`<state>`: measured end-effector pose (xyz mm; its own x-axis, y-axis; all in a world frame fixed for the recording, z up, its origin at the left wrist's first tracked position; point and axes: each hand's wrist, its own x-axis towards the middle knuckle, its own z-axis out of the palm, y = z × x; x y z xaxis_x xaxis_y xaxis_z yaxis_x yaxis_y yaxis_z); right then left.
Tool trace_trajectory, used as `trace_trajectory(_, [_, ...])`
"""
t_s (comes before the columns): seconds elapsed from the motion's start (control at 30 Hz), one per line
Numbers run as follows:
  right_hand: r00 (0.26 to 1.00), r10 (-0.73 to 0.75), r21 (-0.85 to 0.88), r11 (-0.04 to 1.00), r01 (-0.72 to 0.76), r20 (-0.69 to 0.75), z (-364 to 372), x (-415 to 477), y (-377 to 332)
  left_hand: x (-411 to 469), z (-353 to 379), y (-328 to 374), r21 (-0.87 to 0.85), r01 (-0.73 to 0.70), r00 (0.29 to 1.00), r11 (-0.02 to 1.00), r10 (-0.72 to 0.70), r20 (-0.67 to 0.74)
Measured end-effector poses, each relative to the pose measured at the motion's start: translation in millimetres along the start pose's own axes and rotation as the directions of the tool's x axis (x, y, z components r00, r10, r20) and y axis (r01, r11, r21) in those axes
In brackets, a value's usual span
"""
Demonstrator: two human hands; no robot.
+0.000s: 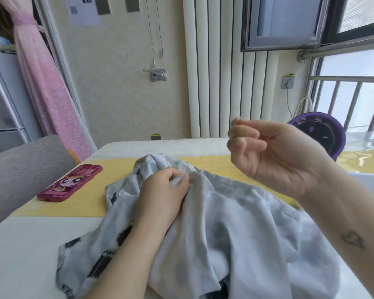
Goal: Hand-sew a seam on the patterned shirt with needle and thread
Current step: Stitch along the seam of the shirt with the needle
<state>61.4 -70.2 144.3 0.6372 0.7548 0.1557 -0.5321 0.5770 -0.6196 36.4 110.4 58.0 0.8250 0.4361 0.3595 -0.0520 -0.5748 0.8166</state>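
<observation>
Shirt seam stitch, pull-through stage.
Patterned shirt [225, 223] bunched on table [20, 244]; left hand [164, 190] pinches seam fold; right hand [272, 156] raised, fingertips pinching likely needle [238, 118]. Thread unseen. Risk: overpull puckers seam.

cream wall [117, 83] | white radiator [214, 72] | pink curtain [43, 83] | window [354, 100]

Single head-worn wide-angle view, facing forward and down across the white table with a yellow runner [22, 244]. Near: pale grey patterned shirt [225, 223], close under the lens. Far: cream ribbed radiator [205, 72], railed window [352, 100] right.
</observation>
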Motion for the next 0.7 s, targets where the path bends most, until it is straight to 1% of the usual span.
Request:
trace_trajectory(0.03, [0.994,0.084,-0.012,0.996,-0.084,0.071,-0.1,-0.2,0.7,1.0,-0.2,-2.2,0.034,-0.009,1.0,0.999,0.009,-0.018])
trace_trajectory(0.07, [0.993,0.111,-0.133,0.986,-0.103,0.051,-1.0,1.0,2.7,1.6,-0.6,-3.3,0.053,-0.017,0.999,0.998,0.019,-0.027])
trace_trajectory(0.1, [0.995,0.098,-0.287,0.953,-0.1,-0.019,-3.6,3.1,6.4,1.8,-0.9,-3.7,0.055,-0.027,0.999,0.998,0.029,-0.031])
trace_trajectory(0.13, [0.992,0.058,-0.439,0.893,-0.101,-0.11,-7.8,5.9,11.6,2.0,-1.2,-3.4,0.04,-0.037,0.999,0.999,0.039,-0.029])
trace_trajectory(0.17, [0.984,-0.009,-0.587,0.804,-0.098,-0.177,-11.7,8.0,18.7,2.4,-1.6,-2.7,0.009,-0.05,0.998,0.999,0.05,-0.023])
trace_trajectory(0.2, [0.974,-0.075,-0.695,0.712,-0.097,-0.213,-18.0,10.8,25.1,2.2,-2.6,-0.5,-0.037,-0.06,0.998,0.998,0.059,-0.014])
trace_trajectory(0.23, [0.97,-0.119,-0.781,0.617,-0.097,-0.214,-23.7,14.0,31.3,2.0,-3.7,1.8,-0.104,-0.063,0.998,0.993,0.064,0.003])
trace_trajectory(0.3, [0.973,-0.17,-0.922,0.377,-0.084,-0.158,-28.9,16.3,40.5,1.1,-5.9,6.4,-0.285,-0.045,0.995,0.957,0.069,0.075])
trace_trajectory(0.33, [0.975,-0.182,-0.96,0.271,-0.072,-0.125,-30.8,16.5,42.1,0.7,-6.6,7.8,-0.353,-0.03,0.991,0.935,0.074,0.114])
trace_trajectory(0.37, [0.974,-0.2,-0.976,0.206,-0.063,-0.106,-31.1,16.5,42.5,0.2,-7.1,8.5,-0.393,-0.017,0.987,0.919,0.079,0.142])
trace_trajectory(0.43, [0.963,-0.259,-0.988,0.149,-0.033,-0.071,-29.8,15.5,41.2,-0.3,-7.9,9.7,-0.428,-0.006,0.981,0.904,0.09,0.175])
trace_trajectory(0.5, [0.951,-0.307,-0.998,0.065,-0.016,-0.035,-31.1,15.0,39.7,-1.3,-8.3,11.7,-0.438,-0.006,0.975,0.899,0.103,0.198])
trace_trajectory(0.53, [0.949,-0.315,-0.999,0.047,-0.007,-0.022,-32.8,14.9,39.3,-1.8,-8.4,12.6,-0.443,-0.005,0.973,0.896,0.107,0.205])
trace_trajectory(0.57, [0.947,-0.319,-0.998,0.063,0.004,-0.017,-34.0,16.0,39.5,-2.0,-8.3,12.8,-0.445,-0.007,0.972,0.896,0.11,0.207])
trace_trajectory(0.67, [0.945,-0.327,-0.977,0.207,0.059,-0.012,-34.0,18.0,37.8,-2.1,-8.3,12.2,-0.434,-0.008,0.975,0.901,0.103,0.197])
trace_trajectory(0.7, [0.938,-0.345,-0.968,0.234,0.091,0.005,-32.5,18.4,36.4,-1.7,-7.8,11.9,-0.428,-0.008,0.978,0.904,0.096,0.186])
